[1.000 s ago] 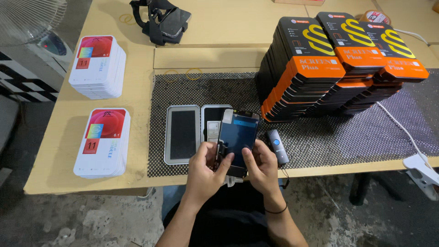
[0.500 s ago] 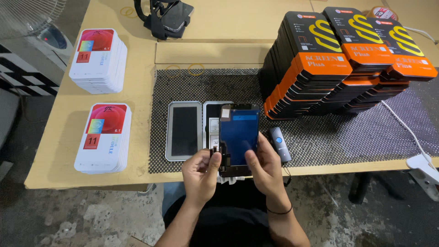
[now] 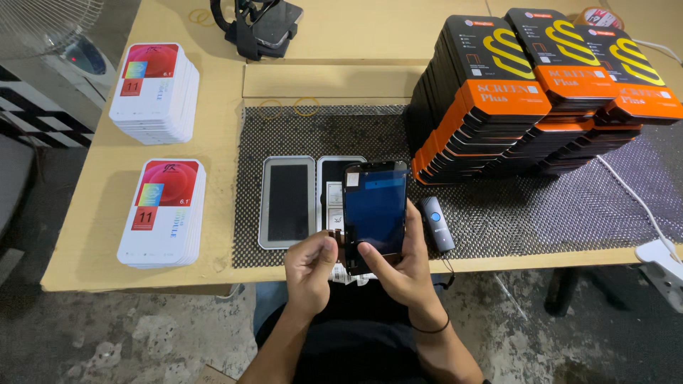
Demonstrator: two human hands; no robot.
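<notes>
My right hand (image 3: 402, 267) holds a black phone screen panel (image 3: 376, 206) upright over the front edge of the table, thumb on its lower glass. My left hand (image 3: 311, 267) pinches something small at the panel's lower left corner, by its flex cable; what it pinches is too small to tell. Just behind the panel, on the black mesh mat (image 3: 498, 206), lie an open white tray (image 3: 287, 202) with a dark insert and a second white tray (image 3: 331, 186) partly hidden by the panel.
A small grey handheld scanner (image 3: 435, 222) lies right of my hands. Three stacks of black-and-orange boxes (image 3: 526, 92) stand at the back right. Two stacks of white boxes (image 3: 163, 212) (image 3: 154, 91) sit at left. A black stand (image 3: 256, 27) holding a device stands at the back; a white cable (image 3: 633, 195) runs at right.
The view has shifted slightly. My hands have drawn the panel a little nearer and lower, and my left hand has shifted from the panel's side to its lower left corner.
</notes>
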